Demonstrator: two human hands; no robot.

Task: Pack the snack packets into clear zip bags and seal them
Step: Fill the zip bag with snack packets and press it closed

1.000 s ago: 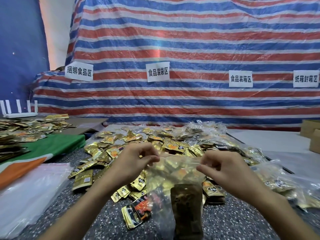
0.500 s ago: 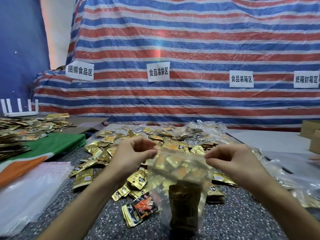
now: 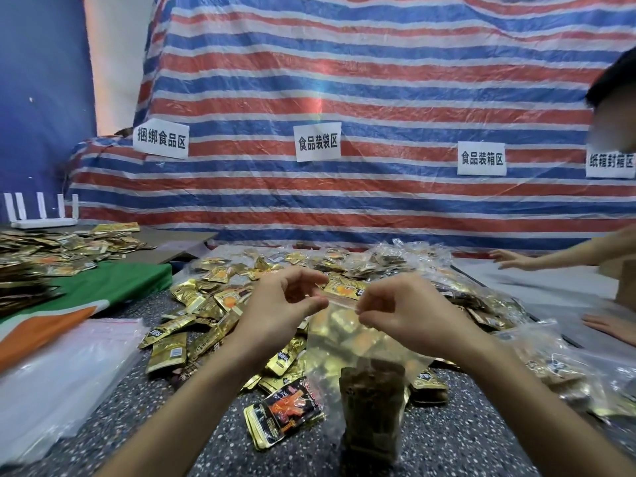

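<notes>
A clear zip bag (image 3: 347, 339) hangs upright in front of me, with a dark brown snack packet (image 3: 373, 411) standing at its bottom. My left hand (image 3: 275, 311) pinches the left end of the bag's zip strip between thumb and forefinger. At the strip's right part, my right hand (image 3: 402, 311) pinches it the same way. Behind and under the bag lies a heap of gold snack packets (image 3: 213, 304) on the speckled table (image 3: 213, 438).
A stack of empty clear bags (image 3: 58, 380) lies at the left, beside green and orange cloth (image 3: 103, 287). Filled clear bags (image 3: 550, 359) pile up at the right. Another person's hands (image 3: 512, 261) reach over the white surface at far right. A black-and-red packet (image 3: 285, 413) lies near me.
My right hand has slid left along the zip strip, toward my left hand. Another person's arm and hands have come into view at the right.
</notes>
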